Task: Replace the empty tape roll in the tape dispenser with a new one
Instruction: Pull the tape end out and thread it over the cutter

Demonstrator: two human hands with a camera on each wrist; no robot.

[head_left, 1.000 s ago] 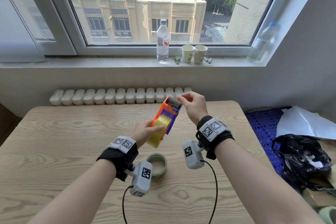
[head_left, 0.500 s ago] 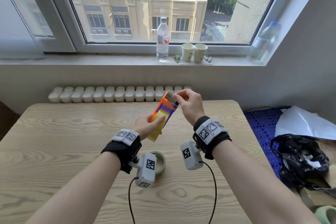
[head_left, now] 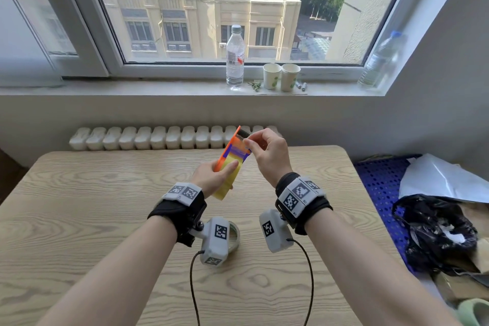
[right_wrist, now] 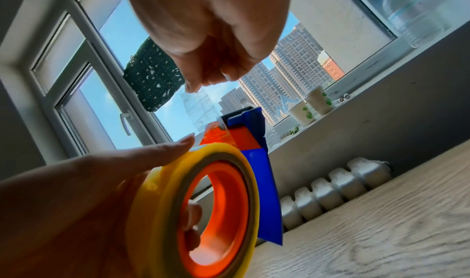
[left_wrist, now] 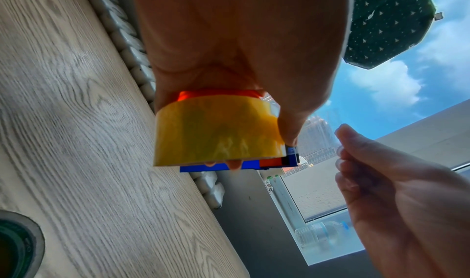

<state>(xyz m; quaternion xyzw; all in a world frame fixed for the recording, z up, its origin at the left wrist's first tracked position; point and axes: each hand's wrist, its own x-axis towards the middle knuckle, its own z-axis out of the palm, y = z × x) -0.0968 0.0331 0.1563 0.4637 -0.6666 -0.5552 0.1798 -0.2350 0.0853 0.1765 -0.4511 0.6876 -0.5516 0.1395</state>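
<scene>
1. Left hand [head_left: 211, 180]: fingers curled round dispenser [head_left: 232, 148] and yellow roll [head_left: 229, 180], held above the bench [head_left: 79, 219].
2. Right hand [head_left: 267, 156]: fingers pinched the clear tape end [right_wrist: 201, 105] at the dispenser's top.
3. Empty roll [head_left: 234, 235]: on bench, mostly hidden behind wrist camera.

An upper-floor room: wooden table [head_left: 79, 219], radiator [head_left: 158, 137], windowsill [head_left: 132, 90] overlooking buildings.

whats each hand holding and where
Left hand grips the tape dispenser around its yellow roll; right hand pinches the loose tape end.
</scene>
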